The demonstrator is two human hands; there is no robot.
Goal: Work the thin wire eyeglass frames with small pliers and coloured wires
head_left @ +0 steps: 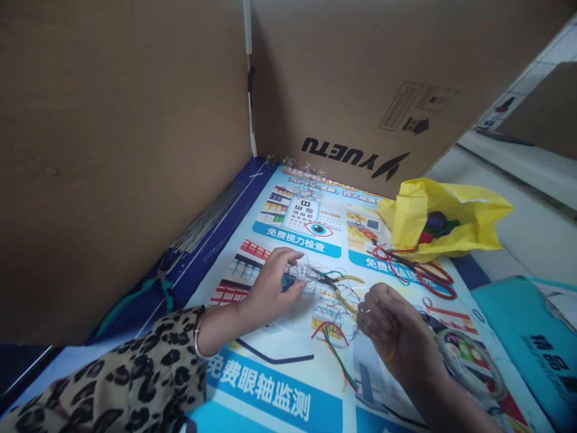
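My left hand (268,282) is open over a tangle of thin wire (333,310), thumb and fingers curved apart around some short silver wire pieces (302,272). My right hand (387,319) is closed at the tangle's right side, its fingertips pinching what looks like thin wire; the grip itself is partly hidden. Between the hands, yellow-handled pliers (345,294) lie among the wires, their jaws toward my left hand. Red, green and orange strands (337,355) trail below the tangle.
Cardboard walls (360,72) enclose the back and left. At right stand a yellow bag (473,207) with coloured balls, red-handled scissors (435,279), a tape roll (496,385) and a teal box (518,337). Teal-handled pliers (130,307) and straight wires (207,219) lie left.
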